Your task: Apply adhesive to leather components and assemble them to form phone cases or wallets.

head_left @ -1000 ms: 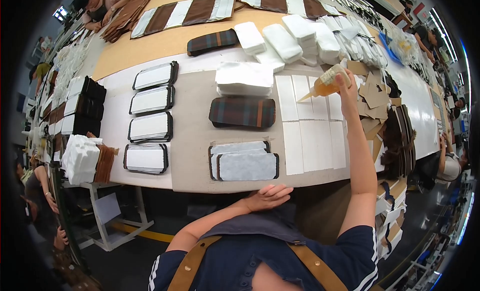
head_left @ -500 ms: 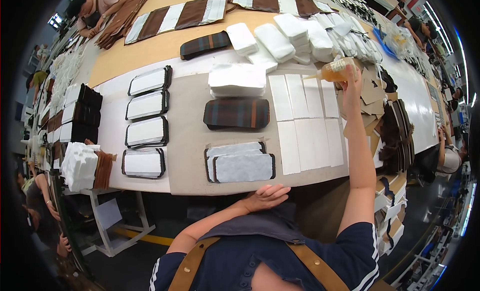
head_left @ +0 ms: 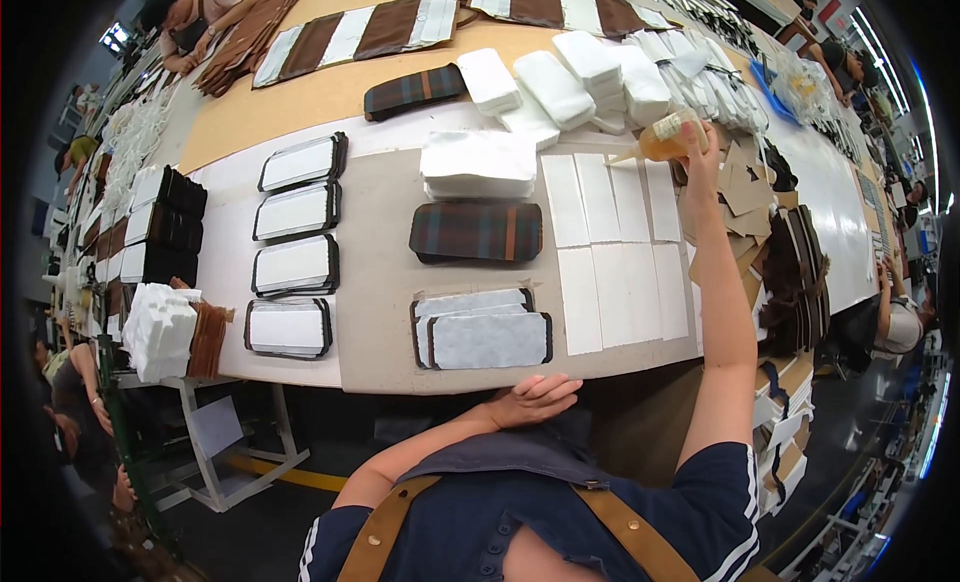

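Bottle (head_left: 667, 136) of amber liquid (head_left: 656, 148) in grip of right fingers (head_left: 689, 135), left fingers (head_left: 553, 384) slightly bent

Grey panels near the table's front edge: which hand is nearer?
Left. The left hand is at the table edge, just in front of the grey panels; the right hand, holding a bottle, is farther away to their upper right.

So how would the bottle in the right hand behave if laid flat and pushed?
The bottle looks rounded, so it would probably roll. Its amber contents look liquid, so may slosh. The thin nozzle could bend if it catches.
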Available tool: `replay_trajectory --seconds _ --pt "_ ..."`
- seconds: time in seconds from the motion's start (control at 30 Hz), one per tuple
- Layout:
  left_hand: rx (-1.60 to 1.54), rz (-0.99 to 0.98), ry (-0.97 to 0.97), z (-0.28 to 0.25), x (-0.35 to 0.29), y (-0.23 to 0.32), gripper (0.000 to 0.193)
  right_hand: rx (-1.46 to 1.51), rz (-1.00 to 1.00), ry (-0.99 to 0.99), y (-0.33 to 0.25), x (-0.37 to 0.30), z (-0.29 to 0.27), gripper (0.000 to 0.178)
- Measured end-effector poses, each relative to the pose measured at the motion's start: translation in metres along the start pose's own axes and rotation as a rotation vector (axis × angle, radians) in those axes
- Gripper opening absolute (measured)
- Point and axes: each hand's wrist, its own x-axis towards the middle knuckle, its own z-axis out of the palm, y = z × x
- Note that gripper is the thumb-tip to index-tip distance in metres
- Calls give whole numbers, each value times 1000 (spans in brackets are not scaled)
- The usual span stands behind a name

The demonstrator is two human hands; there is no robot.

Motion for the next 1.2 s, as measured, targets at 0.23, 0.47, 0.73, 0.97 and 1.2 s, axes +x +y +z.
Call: replay_trajectory --seconds 0.23,0.47,0.73,0.97,1.2 --pt "-19 -17 17 1 1 0 24 -2 47 -83 0 -23 -20 67" --pt "-29 -7 11 0 4 -2 28 -30 41 -101 -8 -61 -44 65" --pt "-19 -15 17 -1 5 -2 27 173 6 -35 -7 -51 -38 62" --pt "-5 -6 35 3 2 0 24 82 -23 46 3 -8 -24 67" --pt "8 -7 32 3 2 0 22 2 -12 58 -5 -4 -7 74"
